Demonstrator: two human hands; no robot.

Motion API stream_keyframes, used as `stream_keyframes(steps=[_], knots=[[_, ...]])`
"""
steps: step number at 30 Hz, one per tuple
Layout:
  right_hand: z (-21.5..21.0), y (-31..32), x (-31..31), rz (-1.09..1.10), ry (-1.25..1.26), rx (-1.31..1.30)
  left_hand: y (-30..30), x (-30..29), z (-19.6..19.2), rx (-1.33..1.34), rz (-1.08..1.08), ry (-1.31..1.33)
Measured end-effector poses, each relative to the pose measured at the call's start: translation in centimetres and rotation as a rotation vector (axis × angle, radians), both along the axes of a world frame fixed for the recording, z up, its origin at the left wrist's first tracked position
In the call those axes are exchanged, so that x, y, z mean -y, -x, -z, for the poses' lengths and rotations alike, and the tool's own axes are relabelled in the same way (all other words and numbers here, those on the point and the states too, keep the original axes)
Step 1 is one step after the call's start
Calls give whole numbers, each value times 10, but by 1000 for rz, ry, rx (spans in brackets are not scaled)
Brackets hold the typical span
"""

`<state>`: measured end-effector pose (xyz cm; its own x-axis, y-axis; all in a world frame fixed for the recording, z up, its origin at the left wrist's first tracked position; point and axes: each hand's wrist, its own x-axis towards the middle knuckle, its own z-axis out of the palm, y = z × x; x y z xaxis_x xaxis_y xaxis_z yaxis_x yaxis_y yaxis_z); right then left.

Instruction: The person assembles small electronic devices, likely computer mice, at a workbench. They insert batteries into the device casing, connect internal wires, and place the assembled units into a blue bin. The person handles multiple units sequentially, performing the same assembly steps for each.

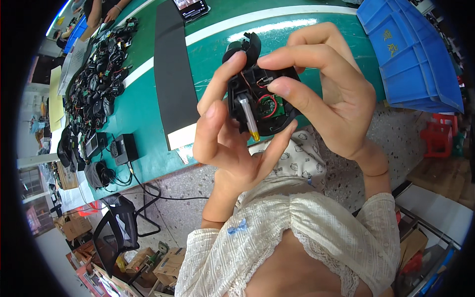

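Note:
My left hand (230, 143) grips an opened black plastic device housing (271, 129), fingers along its left side and thumb at the lower right. Inside the housing show a green circuit board (272, 106), a loop of red wire and a silver cylinder (247, 114) with a yellow end. A curved black piece (251, 47) stands up at its top, by my left index fingertip. My right hand (336, 94) comes in from the right, thumb and index finger bent in a pinch over the housing's upper part. Thin wires and a small metal part lie by these fingertips; what they hold is unclear.
Many black devices (101, 79) are heaped along the green table's (143, 151) left side. A long black mat (173, 74) and a phone (190, 9) lie beyond my hands. Blue crates (410, 49) stand at right, red stools (439, 136) below. Another person's arm (94, 15) shows far left.

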<state>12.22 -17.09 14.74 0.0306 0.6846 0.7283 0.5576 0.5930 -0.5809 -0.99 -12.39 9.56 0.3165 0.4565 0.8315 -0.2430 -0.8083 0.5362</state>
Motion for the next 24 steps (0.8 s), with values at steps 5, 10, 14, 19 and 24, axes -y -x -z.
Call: stream_keyframes(steps=[5,10,14,19,24], knots=[[6,-15,-5,41,-47,287,3,-2,0,-8,-33,-48],[-12,6,-2,18,125,73,2,-5,1,7,-22,-75],[2,1,-3,-102,91,-93,1,-3,4,27,-9,-69],[1,0,1,-97,167,-127,-2,-3,2,36,-31,-86],[4,-3,2,-59,111,-37,-2,0,2,24,-41,-79]])
